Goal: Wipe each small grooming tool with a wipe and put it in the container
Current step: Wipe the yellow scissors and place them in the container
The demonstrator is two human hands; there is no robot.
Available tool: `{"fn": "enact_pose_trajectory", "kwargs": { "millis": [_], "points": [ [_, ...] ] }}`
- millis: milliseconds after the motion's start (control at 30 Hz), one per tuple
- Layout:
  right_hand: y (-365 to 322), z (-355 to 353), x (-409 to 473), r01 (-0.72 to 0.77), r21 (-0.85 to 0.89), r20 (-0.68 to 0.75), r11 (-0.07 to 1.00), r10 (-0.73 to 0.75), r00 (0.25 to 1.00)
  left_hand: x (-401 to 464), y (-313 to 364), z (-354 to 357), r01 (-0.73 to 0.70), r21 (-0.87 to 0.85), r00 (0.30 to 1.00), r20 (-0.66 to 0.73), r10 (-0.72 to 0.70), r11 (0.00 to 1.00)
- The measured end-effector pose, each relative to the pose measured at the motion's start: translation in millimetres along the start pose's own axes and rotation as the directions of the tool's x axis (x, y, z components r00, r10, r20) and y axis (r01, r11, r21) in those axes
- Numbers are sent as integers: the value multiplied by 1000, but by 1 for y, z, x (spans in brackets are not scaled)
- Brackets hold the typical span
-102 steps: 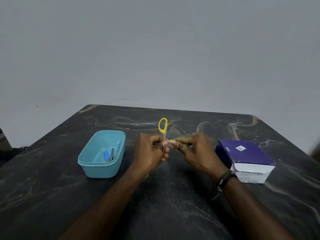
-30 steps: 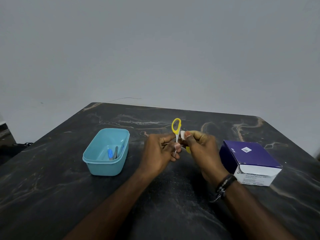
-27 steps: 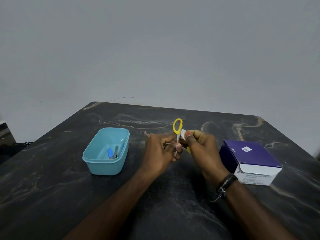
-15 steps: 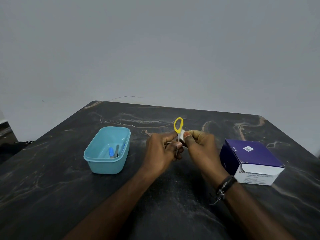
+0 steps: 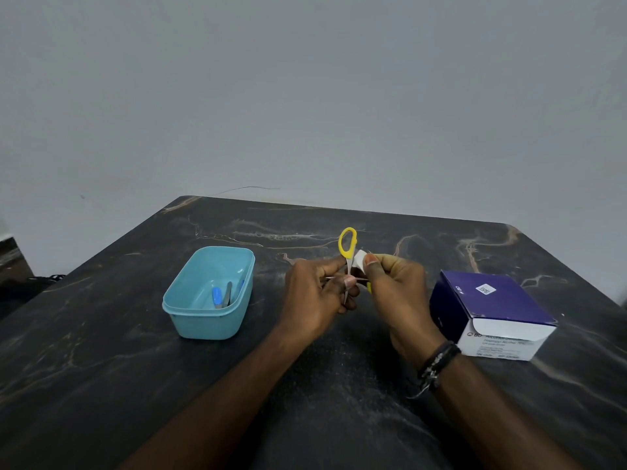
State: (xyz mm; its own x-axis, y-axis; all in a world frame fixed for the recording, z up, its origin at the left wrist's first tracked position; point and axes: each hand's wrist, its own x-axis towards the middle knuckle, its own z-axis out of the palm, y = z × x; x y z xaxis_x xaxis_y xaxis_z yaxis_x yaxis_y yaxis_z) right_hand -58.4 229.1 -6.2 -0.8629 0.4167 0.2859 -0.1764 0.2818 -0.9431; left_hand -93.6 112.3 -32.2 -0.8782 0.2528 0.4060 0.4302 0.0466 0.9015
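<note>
Your left hand [image 5: 314, 295] pinches the small yellow-handled metal scissors [image 5: 347, 252] at mid-length, above the dark veined stone surface [image 5: 101, 385]; one yellow loop stands up, the other is mostly hidden behind your right hand [image 5: 395, 293], and the thin blades spread out from between your left fingers [image 5: 334, 266]. Your right thumb and fingers pinch a small white wipe [image 5: 359, 260] against the scissors just below the upper loop. To your left, apart from the hands, stands the open light-blue rectangular plastic container [image 5: 203, 320]; in it lie a blue-tipped tool [image 5: 217, 296] and a slim grey metal tool [image 5: 229, 293], with a further blue item at the right wall too small to make out. To your right sits a closed purple-and-white cardboard box [image 5: 492, 317], its print blurred. A dark beaded bracelet [image 5: 437, 362] circles your right wrist.
</note>
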Motion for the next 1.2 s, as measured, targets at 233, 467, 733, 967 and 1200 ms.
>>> {"fn": "enact_pose_trajectory", "kwargs": {
  "millis": [233, 467, 733, 967, 1200],
  "points": [
    [1, 1, -1, -10, -23, 6, 1000, 10, 1000, 0, 0, 1, 12, -14, 1000, 3, -12, 1000],
    [3, 2, -5, -11, -75, -4, 997, 11, 1000, -1, 0, 2, 0, -3, 1000, 2, 0, 1000],
    [10, 8, -4, 69, -179, 67, 981, -58, 996, -1, 0, 3, -51, 52, 999, -8, 52, 997],
    [12, 2, -1, 65, -124, 29, 990, -62, 998, -2, 0, 3, -52, 55, 999, 0, 52, 997],
    [6, -5, 3, 133, -167, 145, 977, -109, 983, 0, -1, 3, -21, 28, 1000, -3, 21, 999]
  ]
}}
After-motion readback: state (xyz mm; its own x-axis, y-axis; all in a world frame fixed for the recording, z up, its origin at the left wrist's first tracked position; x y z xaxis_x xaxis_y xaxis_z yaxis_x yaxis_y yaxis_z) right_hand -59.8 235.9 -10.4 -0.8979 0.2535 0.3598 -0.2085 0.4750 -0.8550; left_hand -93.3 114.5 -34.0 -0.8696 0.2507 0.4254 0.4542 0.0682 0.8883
